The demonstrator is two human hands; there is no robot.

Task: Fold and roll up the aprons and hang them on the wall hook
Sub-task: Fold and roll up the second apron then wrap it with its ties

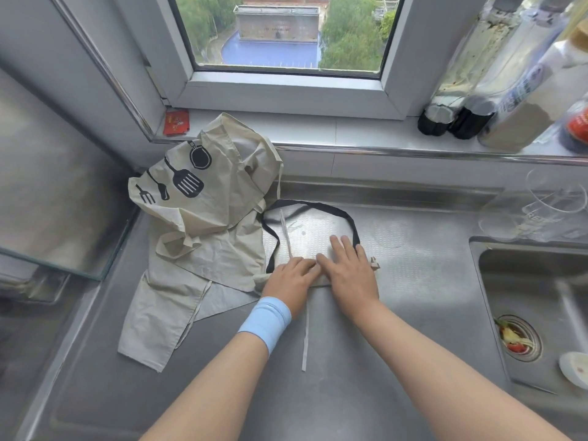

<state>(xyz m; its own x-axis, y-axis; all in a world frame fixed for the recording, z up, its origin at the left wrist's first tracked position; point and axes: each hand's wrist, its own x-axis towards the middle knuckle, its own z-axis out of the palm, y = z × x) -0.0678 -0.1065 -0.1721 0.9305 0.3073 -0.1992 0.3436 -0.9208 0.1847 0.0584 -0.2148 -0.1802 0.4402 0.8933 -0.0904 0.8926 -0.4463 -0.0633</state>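
Aprons: a loose one (203,218), beige with printed utensils, lies crumpled far left of the sink (496,275). A second, already a tight roll (319,283), sits nearer the sink, still left of it, with its black strap (318,206) looping away behind. The left hand (291,278) curls its fingers over the roll. The right hand (350,268) presses it flat-fingered, grasping nothing. The cloth is probably thin cotton: light, limp and quick to unroll, so best held round the roll's middle and hung by the strap. In the sink, a strainer (518,338) holds food scraps. Behind the sink, a glass jug (541,214) looks empty.
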